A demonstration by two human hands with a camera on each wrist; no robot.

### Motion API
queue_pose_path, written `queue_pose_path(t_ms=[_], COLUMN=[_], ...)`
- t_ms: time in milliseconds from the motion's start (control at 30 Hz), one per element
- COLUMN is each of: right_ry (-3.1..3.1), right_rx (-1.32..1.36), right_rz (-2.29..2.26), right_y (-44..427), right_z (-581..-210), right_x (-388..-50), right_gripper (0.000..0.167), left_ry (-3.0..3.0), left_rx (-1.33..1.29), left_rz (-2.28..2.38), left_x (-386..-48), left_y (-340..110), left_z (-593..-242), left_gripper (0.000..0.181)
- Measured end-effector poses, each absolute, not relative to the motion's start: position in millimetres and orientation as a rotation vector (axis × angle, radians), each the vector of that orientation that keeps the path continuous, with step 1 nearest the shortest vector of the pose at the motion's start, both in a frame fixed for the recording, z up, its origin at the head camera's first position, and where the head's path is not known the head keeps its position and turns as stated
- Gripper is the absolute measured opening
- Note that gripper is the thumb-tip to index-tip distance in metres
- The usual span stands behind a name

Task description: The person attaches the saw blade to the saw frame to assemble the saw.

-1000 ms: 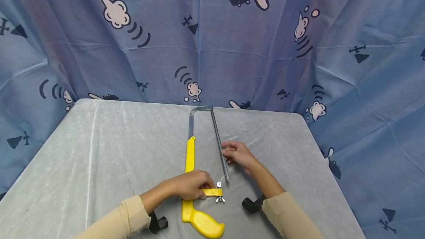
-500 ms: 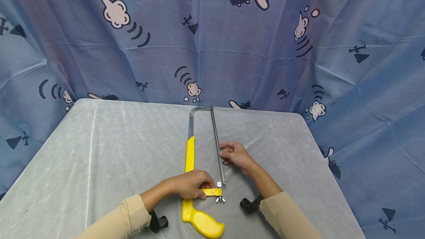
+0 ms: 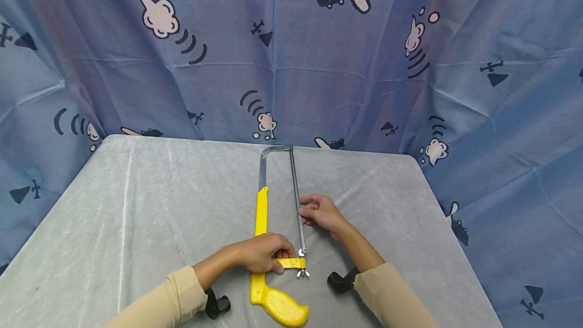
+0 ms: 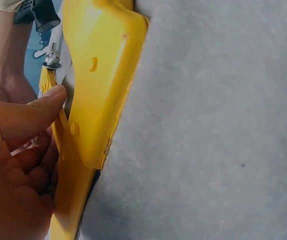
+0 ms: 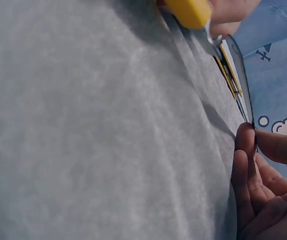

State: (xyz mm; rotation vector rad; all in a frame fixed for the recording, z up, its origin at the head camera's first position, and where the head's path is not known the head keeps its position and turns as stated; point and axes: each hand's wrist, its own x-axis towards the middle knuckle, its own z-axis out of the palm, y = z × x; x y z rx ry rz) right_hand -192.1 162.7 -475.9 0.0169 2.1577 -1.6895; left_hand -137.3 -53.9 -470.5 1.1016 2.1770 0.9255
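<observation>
A hacksaw with a yellow frame (image 3: 261, 211) and yellow handle (image 3: 284, 308) lies on the grey cloth. My left hand (image 3: 266, 253) pinches its short yellow arm (image 3: 291, 263), which carries a pin with a wing nut (image 3: 302, 273). In the left wrist view, the thumb of my left hand (image 4: 21, 145) lies along that arm. The thin blade (image 3: 296, 181) runs from the far metal end down to the pin. My right hand (image 3: 321, 214) pinches the blade between thumb and fingers; in the right wrist view, my right hand (image 5: 268, 185) grips it too. Whether the blade's near end sits on the pin, I cannot tell.
The table (image 3: 182, 191) is covered in grey cloth. Behind it hangs a blue patterned curtain (image 3: 300, 90). A black wrist device sits below each wrist, one at the left (image 3: 217, 306) and one at the right (image 3: 340, 282).
My right hand has moved slightly left, swinging the blade's near end left until it meets the pin at the yellow arm. My left hand has stayed in place, still pinching the arm.
</observation>
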Motion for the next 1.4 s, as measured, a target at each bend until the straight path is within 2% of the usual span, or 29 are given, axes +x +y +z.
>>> queue_pose_path(t_ms=[633, 1400], right_ry=[2.207, 2.226], right_rx=[-0.023, -0.1], right_rz=[-1.674, -1.603], right_y=[158.2, 162.2], right_z=[-477.5, -481.7], right_x=[-189.5, -195.0], right_gripper=[0.036, 0.033], left_ry=[2.148, 2.172], left_rx=[1.146, 1.08], left_rz=[0.967, 0.938], left_x=[-137.7, -136.5], left_y=[-55.0, -55.7], left_z=[-473.6, -473.1], left_gripper=[0.022, 0.02])
